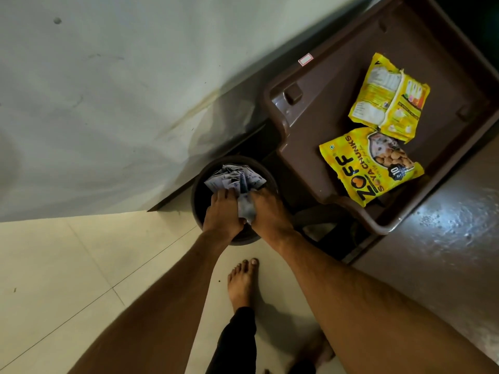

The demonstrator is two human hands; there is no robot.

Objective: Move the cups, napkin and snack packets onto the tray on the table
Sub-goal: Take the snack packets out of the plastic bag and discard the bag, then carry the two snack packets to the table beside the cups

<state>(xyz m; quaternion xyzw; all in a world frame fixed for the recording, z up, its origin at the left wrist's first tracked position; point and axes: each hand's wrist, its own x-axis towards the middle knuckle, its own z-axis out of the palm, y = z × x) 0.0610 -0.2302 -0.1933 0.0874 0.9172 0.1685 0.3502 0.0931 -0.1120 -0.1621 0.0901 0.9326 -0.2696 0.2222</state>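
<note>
Crumpled napkin (235, 182) between left hand (222, 214) and right hand (267, 211) – both gripping

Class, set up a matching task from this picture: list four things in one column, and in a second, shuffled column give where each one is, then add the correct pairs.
Column 1
1. ZOFF soya chunks packet
2. Crumpled paper
3. Bare foot
4. White sticker

Column 2
A. On the pale floor tiles
B. Lying in the brown tray
C. On the tray's rim
D. In the round dark bin, under the left hand and right hand

Pairs: 1-B, 2-D, 3-A, 4-C
</note>
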